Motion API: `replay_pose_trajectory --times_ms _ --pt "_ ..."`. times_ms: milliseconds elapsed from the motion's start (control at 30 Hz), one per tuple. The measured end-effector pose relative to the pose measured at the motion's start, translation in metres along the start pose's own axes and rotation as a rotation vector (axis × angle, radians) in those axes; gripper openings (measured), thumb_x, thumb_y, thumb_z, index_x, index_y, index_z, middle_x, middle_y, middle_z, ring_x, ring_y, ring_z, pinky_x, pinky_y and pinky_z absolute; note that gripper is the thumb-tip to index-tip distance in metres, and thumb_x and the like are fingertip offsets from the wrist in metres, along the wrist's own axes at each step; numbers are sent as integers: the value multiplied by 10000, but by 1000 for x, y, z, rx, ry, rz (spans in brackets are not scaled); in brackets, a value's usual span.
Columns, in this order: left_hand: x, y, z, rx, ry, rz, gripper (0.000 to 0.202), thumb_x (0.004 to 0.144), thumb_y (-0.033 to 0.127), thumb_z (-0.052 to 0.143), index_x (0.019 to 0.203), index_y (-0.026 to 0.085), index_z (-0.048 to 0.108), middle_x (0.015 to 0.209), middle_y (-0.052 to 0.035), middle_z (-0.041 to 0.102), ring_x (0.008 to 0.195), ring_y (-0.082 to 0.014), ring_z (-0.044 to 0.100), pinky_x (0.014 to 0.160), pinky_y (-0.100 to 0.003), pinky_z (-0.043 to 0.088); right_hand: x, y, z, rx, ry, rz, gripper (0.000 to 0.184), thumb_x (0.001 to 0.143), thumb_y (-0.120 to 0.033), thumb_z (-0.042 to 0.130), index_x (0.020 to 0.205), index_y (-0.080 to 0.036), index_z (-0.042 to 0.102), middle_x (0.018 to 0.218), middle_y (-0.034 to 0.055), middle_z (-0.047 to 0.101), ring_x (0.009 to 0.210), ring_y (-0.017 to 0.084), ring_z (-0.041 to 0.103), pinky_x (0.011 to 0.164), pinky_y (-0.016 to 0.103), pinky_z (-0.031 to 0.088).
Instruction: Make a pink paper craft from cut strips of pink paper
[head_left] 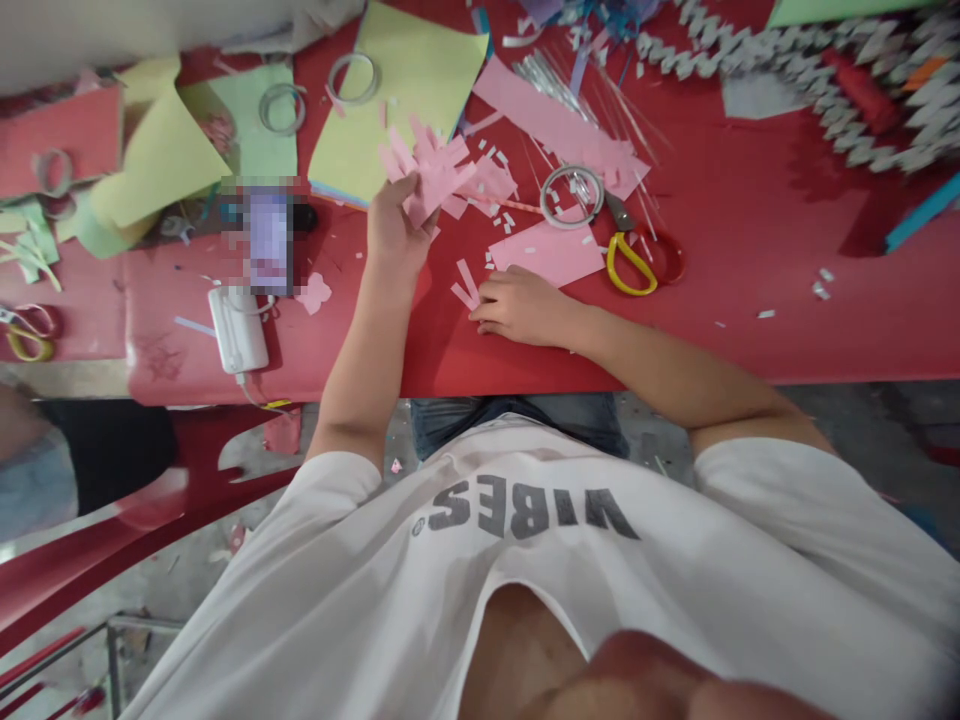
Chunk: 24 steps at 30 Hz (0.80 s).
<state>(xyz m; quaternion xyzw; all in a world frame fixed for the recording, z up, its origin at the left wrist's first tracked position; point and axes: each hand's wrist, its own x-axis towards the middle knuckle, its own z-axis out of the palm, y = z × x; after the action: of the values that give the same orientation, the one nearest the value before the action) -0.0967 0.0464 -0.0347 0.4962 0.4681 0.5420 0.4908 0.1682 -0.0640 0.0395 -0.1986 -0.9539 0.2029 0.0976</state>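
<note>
My left hand (397,225) is raised a little over the table, its thumb and fingers closed on a bunch of pink paper strips (431,165) that fan out above it. My right hand (529,308) rests low on the red tabletop, fingers curled together at the ends of narrow pink paper strips (466,283). Just above that hand lies a pink paper sheet (551,248), with small white bits scattered about it. Scissors with yellow and red handles (634,265) lie to its right, beside a tape roll (571,196).
Yellow paper sheets (397,90) lie behind my left hand. A phone (270,240) and a white power bank (238,330) with a cable are at left. Grey folded-paper chains (847,120) fill the far right. Another person's arm (22,430) shows at the left edge.
</note>
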Motion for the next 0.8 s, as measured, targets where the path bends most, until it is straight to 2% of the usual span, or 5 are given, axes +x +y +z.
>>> replay_pose_trajectory --times_ms 133,300,467,667,800 --pt "-13 19 23 127 -47 49 648 624 909 553 845 300 536 776 16 661 1116 -147 552 909 -375 460 -1 -4 3 50 75 34 219 905 -311 556 960 -185 726 927 91 683 892 235 562 815 381 344" --pt "-29 39 47 268 51 111 779 632 966 444 1032 304 541 783 39 677 1095 -107 543 949 -356 428 -1 -4 2 166 186 114 208 894 -249 528 944 -181 718 946 69 693 828 194 605 763 332 411" --pt "-37 43 55 189 25 155 525 775 785 555 1140 408 529 933 80 702 974 -124 571 886 -377 449 -2 3 -11 248 263 155 229 908 -249 558 1082 -198 697 961 49 713 850 190 640 786 334 460" --pt "-45 42 73 34 72 144 498 756 686 719 1034 303 563 887 27 656 756 -127 573 691 -325 476 -6 18 -33 450 598 294 263 929 -467 559 1007 -248 683 974 39 698 888 206 630 834 391 506" --pt "-59 45 93 34 54 125 307 825 478 740 943 283 535 756 31 587 676 -115 559 629 -281 438 -7 27 -33 564 752 473 380 898 -661 488 1004 -320 618 957 18 686 840 217 600 794 426 501"
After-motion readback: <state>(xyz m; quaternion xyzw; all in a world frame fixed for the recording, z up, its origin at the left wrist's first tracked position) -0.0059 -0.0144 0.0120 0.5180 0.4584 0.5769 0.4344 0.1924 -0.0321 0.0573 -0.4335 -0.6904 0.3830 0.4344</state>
